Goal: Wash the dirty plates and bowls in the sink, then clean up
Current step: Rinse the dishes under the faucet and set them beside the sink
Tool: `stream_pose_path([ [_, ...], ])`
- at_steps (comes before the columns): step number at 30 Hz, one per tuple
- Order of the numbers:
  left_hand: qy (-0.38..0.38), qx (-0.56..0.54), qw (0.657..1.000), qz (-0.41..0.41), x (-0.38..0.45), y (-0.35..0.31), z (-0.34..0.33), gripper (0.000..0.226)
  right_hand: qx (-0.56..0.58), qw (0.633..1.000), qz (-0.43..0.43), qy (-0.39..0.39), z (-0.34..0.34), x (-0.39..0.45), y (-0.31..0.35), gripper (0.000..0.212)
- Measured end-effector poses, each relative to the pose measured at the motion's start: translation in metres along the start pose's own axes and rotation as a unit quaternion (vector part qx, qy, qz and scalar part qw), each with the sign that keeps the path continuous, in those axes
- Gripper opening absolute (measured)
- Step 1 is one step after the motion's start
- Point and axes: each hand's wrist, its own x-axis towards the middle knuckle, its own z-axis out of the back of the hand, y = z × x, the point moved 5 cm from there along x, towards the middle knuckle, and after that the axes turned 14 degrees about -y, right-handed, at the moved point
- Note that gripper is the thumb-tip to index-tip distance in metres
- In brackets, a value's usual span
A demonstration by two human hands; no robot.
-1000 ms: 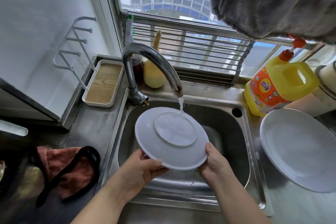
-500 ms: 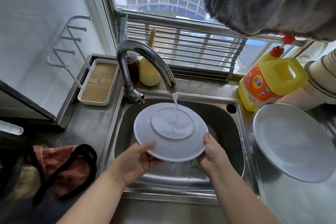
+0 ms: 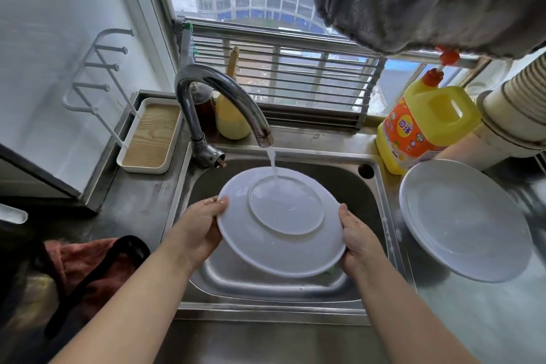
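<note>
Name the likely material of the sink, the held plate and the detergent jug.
Sink: stainless steel, brushed grey with dull reflections.
Plate: glazed ceramic or melamine; smooth, white, glossy, foot ring showing. The look leaves it open.
Detergent jug: plastic, translucent yellow with moulded handle.

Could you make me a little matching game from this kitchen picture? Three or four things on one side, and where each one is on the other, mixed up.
Things:
1. white plate
2. second white plate
3. yellow detergent jug
4. wooden tray

Places:
A. counter left of the tap
B. held bottom-up under the running water
C. lying on the counter right of the sink
D. standing behind the sink's right corner

Pairs: 1-B, 2-C, 3-D, 4-A
</note>
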Motion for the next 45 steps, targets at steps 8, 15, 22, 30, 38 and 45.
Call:
stream_pose_path([
  [8,0.121,0.037,0.989,0.071,-0.034,0.033,-0.008,0.035,0.067,0.996,-0.037,0.042,-0.009,-0.005,-0.006,0.035],
  [15,0.015,-0.111,0.993,0.039,-0.009,0.015,0.004,0.023,0.045,0.998,0.024,0.033,-0.009,0.001,0.008,0.024],
  [22,0.027,-0.129,0.991,0.026,-0.009,0.008,0.002,0.034,0.060,0.997,0.026,0.047,-0.007,0.004,0.007,0.022],
  [30,0.033,-0.051,0.998,-0.004,-0.004,0.007,-0.002,0.019,0.061,0.997,0.000,0.040,-0.003,0.001,0.008,0.032],
  [38,0.123,-0.078,0.988,0.057,-0.014,0.029,0.014,0.054,0.054,0.998,-0.001,0.032,-0.016,-0.003,0.008,0.035],
  [45,0.091,-0.072,0.993,-0.006,-0.015,0.018,0.045,0.088,0.023,0.997,-0.059,0.050,-0.041,-0.011,0.000,0.031],
])
